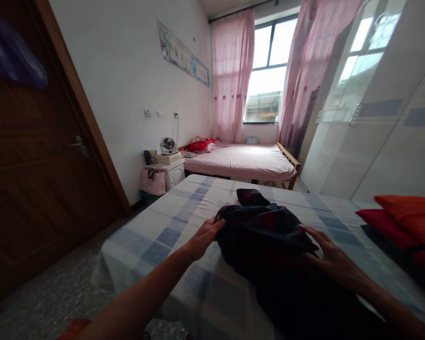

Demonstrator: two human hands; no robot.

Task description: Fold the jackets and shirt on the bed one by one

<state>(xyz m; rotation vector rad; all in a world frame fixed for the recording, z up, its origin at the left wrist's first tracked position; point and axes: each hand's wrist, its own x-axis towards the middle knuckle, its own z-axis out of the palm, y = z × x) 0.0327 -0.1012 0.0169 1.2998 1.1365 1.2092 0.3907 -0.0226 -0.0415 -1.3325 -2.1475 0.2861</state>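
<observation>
A dark navy garment (258,236) with dull red patches lies bunched on the bed with the blue-and-white checked sheet (177,208). Its kind I cannot make out; one narrow part (251,196) of it, perhaps a sleeve, sticks out at the far side. My left hand (207,233) pinches the garment's left edge, beside a small shiny round spot like a button. On the other side my right hand (322,248) has the cloth between its thumb and fingers. The near part of the garment runs into deep shadow, so its folds there are hidden.
Folded orange and red clothes (407,222) are stacked at the bed's right. Beyond stands a second bed (241,158) with a pink sheet. A fan (168,146) sits on a white nightstand (175,174). A brown door (31,174) is left, a glossy wardrobe (371,123) right.
</observation>
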